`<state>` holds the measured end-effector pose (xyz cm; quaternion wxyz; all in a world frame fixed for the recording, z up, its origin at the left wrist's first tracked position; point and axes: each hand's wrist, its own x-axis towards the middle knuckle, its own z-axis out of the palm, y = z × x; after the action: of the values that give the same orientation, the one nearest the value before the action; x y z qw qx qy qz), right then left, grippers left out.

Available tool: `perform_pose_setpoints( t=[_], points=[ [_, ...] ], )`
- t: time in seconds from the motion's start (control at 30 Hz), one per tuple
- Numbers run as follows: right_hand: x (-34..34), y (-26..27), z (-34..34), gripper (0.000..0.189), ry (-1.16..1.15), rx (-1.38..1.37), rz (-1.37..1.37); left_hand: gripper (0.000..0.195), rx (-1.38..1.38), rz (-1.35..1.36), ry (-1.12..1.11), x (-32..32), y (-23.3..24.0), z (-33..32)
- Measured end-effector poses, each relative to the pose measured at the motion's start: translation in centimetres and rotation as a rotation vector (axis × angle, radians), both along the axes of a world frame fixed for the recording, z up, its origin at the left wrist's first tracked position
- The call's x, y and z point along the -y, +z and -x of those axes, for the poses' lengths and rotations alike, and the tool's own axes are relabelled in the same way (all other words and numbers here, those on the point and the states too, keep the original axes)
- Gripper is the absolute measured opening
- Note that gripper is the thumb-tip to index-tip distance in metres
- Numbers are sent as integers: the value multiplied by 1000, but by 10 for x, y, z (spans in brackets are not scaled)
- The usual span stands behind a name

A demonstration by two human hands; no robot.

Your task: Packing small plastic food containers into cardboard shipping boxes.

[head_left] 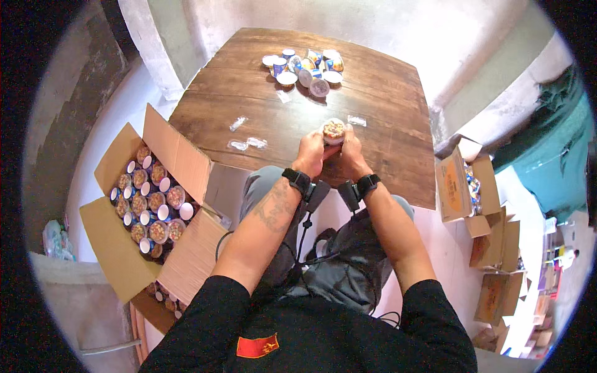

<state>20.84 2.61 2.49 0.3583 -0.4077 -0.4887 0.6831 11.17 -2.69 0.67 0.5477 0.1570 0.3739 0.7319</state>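
Between my hands, over the near part of a wooden table (pixel 373 100), is a small clear-topped cup (pixel 334 131) with mixed colourful bits inside. My left hand (pixel 311 151) grips its left side and my right hand (pixel 352 151) its right side. Wrapped plastic pieces lie on the wood: one (pixel 357 120) just right of the cup, others (pixel 256 142) to the left, and a flat one (pixel 283 96) farther back. A pile of blue and white cups (pixel 286 78) rests at the back, some upright and some tipped over.
An open cardboard box (pixel 179 156) full of similar filled cups and white-ended cups stands left of the table. Another open box (pixel 451 189) with colourful packs stands at the right, and several more boxes (pixel 495 298) line that side. Black cables hang between my forearms.
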Motion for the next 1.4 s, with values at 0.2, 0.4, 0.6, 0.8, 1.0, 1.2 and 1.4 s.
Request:
perform_pose_setpoints(
  t=[0.2,0.4,0.6,0.8,1.0,1.2,1.4],
  points=[
    [-27,-12,-12,52,38,-63,-47,33,7,-116,-171,2,16,3],
    [-36,-4,-23,52,-5,111,32,36,-116,-64,-318,17,35,2],
    [-29,12,-27,56,-3,69,47,43,-116,62,-335,12,33,12],
    [-15,31,-26,58,115,89,87,51,-24,78,-267,11,30,8],
    [-22,19,-23,53,196,-283,131,51,66,40,-275,9,36,3],
    [-34,16,-23,50,161,-324,106,57,13,-1,-296,11,40,1],
    [-26,27,-27,53,173,-164,86,57,98,69,-342,13,41,4]
  ],
)
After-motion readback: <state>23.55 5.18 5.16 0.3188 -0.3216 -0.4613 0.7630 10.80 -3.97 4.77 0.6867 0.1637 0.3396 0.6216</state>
